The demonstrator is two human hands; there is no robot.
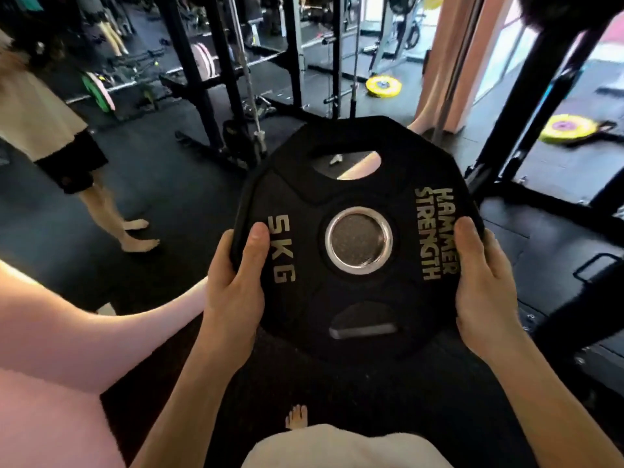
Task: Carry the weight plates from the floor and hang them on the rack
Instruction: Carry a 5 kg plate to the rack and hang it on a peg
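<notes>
Plate [358,238] sits between my two hands, held up off the dark floor [162,197] in front of me, its face toward me, marked 5 KG and HAMMER STRENGTH, with a steel-ringed centre hole. My left hand [233,285] grips its left edge, thumb on the face; my right hand [486,285] grips the right edge likewise. My fingers curl behind the rim and are hidden, so I cannot see how far they wrap. Beyond stands a black rack [209,79], blurred. Two yellow plates [383,85] [567,128] lie on the floor farther off. Another person's legs [111,211] are cut off at left.
</notes>
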